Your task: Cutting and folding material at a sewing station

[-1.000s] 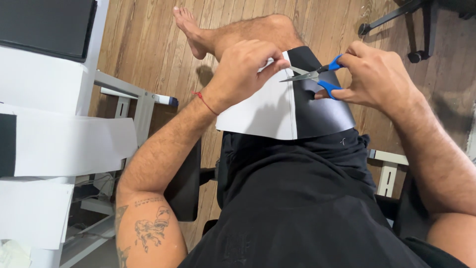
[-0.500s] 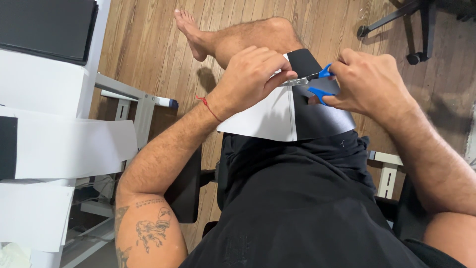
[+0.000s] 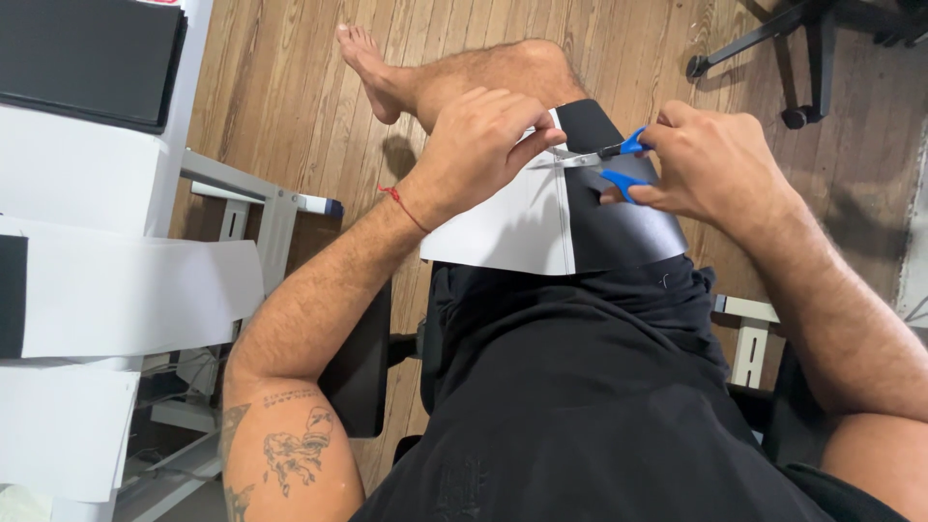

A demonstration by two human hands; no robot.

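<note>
Two hands work one sheet of paper (image 3: 512,227), half white and half black, lying over the person's lap above the black shorts (image 3: 580,387). Blue-handled scissors (image 3: 604,159) bite in at its far edge, right on the line between the colours. The left hand (image 3: 474,145) pinches the white half beside the blades, holding it taut; the right hand (image 3: 720,159) has fingers closed through the handles. Beyond the sheet's edges lies bare wooden floor (image 3: 290,106); white shelves (image 3: 87,280) with more sheets stand well left.
</note>
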